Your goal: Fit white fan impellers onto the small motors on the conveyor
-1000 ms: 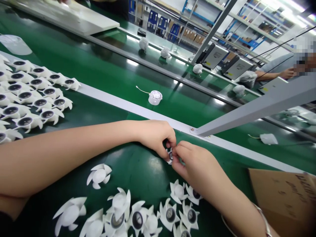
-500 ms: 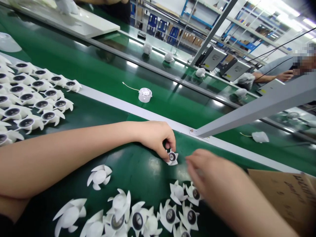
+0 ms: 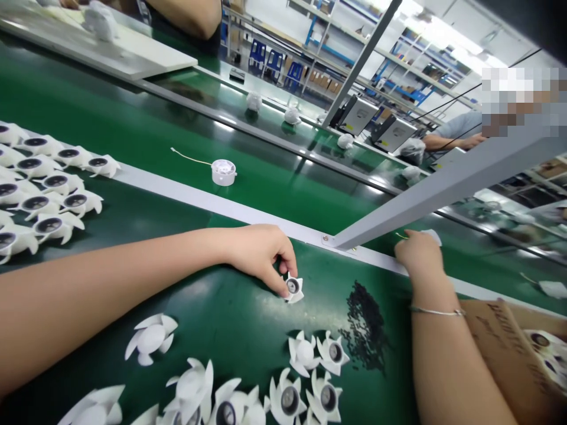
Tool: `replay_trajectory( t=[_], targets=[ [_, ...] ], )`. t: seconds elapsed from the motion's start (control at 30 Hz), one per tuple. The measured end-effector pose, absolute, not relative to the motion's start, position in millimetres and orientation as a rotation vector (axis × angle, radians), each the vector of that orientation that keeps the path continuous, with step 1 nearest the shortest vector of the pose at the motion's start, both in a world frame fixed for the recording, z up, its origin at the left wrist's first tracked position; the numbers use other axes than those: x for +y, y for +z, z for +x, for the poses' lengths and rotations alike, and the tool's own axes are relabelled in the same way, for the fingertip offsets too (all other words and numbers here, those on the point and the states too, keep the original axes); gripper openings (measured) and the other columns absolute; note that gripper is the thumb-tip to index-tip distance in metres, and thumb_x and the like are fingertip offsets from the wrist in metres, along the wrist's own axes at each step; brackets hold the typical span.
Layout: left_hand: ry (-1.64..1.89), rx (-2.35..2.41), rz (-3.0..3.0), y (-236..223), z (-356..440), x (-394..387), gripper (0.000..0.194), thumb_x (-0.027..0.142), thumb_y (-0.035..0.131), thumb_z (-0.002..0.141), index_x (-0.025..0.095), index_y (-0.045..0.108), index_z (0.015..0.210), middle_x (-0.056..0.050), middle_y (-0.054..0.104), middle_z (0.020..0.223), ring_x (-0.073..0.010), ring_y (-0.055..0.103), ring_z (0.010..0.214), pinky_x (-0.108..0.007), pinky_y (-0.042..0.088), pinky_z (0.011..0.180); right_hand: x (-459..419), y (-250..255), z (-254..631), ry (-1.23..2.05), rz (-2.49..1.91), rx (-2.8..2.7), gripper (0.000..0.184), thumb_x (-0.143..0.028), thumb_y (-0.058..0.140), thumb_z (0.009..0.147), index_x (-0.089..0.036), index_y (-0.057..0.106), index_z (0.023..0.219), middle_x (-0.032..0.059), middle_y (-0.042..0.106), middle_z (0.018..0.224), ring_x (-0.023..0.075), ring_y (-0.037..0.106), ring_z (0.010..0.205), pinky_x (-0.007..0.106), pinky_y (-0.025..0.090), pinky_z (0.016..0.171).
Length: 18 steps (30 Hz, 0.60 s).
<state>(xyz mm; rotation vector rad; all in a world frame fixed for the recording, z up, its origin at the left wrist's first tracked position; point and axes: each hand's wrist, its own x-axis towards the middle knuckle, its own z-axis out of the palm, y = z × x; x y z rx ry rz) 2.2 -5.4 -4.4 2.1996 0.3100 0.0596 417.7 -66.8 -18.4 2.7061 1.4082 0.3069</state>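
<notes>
At 9 o'clock from the hands, rows of white fan wheels (image 3: 44,177) sat on the green tabletop (image 3: 212,295). Each one had curved blades and a dark round middle. A few more fan wheels (image 3: 150,336) lay loose at about 7 o'clock, near the bottom of the view.

The left hand (image 3: 261,254) was closed in a pinch. Its fingers gripped one small fan wheel (image 3: 294,288), which was held just over the tabletop, with its dark middle showing.

At 11 o'clock from that hand, a round white fan (image 3: 224,172) with a thin wire (image 3: 190,158) sat on the far side of a pale rail (image 3: 212,199). Farther off, at 1 o'clock, white lumps (image 3: 292,116) sat in a line on another green belt, and a person's arm (image 3: 452,140) showed past them.

Just right of the held fan wheel lay a heap of tiny black bits (image 3: 365,327). The right hand (image 3: 419,254) was up by the grey metal bar (image 3: 443,189), with a thin bracelet (image 3: 436,310) on its wrist. Its fingers were curled just beside a white piece (image 3: 432,236). I could not tell if they gripped it.

At 4 o'clock from that hand stood a cardboard box (image 3: 500,354) with more fan wheels (image 3: 543,351) in it.
</notes>
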Motion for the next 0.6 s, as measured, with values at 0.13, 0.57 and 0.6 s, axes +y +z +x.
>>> replay_trajectory(
  t=[0.13, 0.57, 0.6],
  targets=[
    [0.056, 0.306, 2.196, -4.2, 1.3, -5.6, 0.035, 0.045, 0.081, 0.067, 0.026, 0.079, 0.096, 0.004, 0.069, 0.084, -0.0076, 0.052, 0.062, -0.021, 0.036, 0.056, -62.3, -32.8, 412.6, 0.229, 2.695, 1.422, 0.045, -0.020, 0.041, 0.092, -0.004, 0.063, 0.128, 0.0245, 0.058, 0.133, 0.0348, 0.059, 0.114, 0.040, 0.046, 0.089],
    [0.067, 0.323, 2.200, -6.5, 1.3, -5.9, 0.038, 0.047, 0.081, 0.066, 0.026, 0.078, 0.096, 0.004, 0.070, 0.085, -0.0079, 0.053, 0.063, -0.021, 0.037, 0.057, -61.5, -19.5, 385.7, 0.456, 2.961, 1.381, 0.036, -0.022, 0.038, 0.093, -0.003, 0.061, 0.114, 0.0232, 0.066, 0.092, 0.0314, 0.062, 0.085, 0.040, 0.043, 0.073],
    [0.067, 0.325, 2.201, -6.5, 1.3, -5.7, 0.038, 0.048, 0.081, 0.066, 0.026, 0.078, 0.097, 0.004, 0.070, 0.085, -0.0078, 0.053, 0.063, -0.021, 0.037, 0.057, -65.0, -11.4, 379.4, 0.539, 3.022, 1.334, 0.039, -0.022, 0.035, 0.094, -0.002, 0.055, 0.120, 0.0222, 0.065, 0.090, 0.0308, 0.062, 0.081, 0.040, 0.042, 0.071]
  ],
)
